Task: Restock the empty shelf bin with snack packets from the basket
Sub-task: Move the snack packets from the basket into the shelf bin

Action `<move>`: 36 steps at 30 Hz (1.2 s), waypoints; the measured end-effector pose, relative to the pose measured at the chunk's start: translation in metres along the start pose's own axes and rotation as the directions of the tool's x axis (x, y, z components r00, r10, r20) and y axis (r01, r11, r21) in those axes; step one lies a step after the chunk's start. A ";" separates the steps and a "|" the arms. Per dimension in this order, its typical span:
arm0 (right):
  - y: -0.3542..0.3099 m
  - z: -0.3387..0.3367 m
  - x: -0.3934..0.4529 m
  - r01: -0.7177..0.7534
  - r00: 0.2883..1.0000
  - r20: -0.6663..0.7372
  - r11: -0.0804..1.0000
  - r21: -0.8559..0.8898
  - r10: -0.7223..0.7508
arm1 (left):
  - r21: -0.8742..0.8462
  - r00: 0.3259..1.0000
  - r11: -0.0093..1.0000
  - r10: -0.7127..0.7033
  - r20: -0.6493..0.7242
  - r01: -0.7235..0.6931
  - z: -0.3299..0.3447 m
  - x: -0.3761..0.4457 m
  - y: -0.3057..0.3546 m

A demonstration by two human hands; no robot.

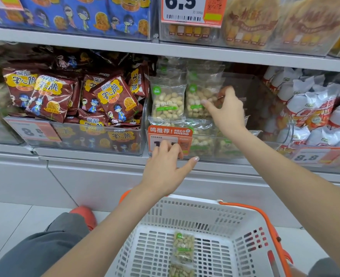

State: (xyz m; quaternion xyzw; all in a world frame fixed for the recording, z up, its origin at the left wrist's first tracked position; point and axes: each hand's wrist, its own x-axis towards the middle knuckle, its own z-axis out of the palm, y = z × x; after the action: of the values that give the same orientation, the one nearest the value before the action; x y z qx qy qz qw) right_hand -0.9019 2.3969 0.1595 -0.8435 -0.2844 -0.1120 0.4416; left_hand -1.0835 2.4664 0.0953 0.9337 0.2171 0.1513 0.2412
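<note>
Right hand point(226, 108) pinches clear peanut packet point(200, 98), standing it in clear plastic bin point(265, 108); left hand point(165, 166), fingers loose, braces bin front. Next we fetch packets from white basket point(243, 220).

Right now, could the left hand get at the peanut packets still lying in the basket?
Probably yes. The left hand rests at the bin's front edge, holding nothing, and the peanut packets lie uncovered in the open-topped basket just below it.

Bright, even store light, soft shadows, glare on clear plastic, slight overall blur, wide-angle bending at edges.
</note>
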 end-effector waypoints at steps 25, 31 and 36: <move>0.170 0.059 -0.306 -0.217 0.825 0.484 0.954 -0.208 0.293 | 0.369 0.693 0.921 -0.347 0.632 0.125 0.154 -0.081 -0.086; 0.223 0.098 -0.364 -0.694 0.293 0.612 0.604 -0.393 0.735 | 0.242 0.396 0.798 -0.506 0.766 0.551 0.247 -0.152 -0.117; 0.238 0.133 -0.358 -0.793 0.268 0.520 0.492 -0.359 0.811 | 0.128 0.464 0.707 -0.578 0.671 0.696 0.286 -0.187 -0.127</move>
State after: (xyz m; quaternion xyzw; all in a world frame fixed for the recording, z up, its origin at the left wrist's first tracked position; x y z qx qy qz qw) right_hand -1.0640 2.2612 -0.2379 -0.8583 0.0520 0.4122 0.3012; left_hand -1.1757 2.3671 -0.2430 0.7485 0.4352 -0.2778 0.4162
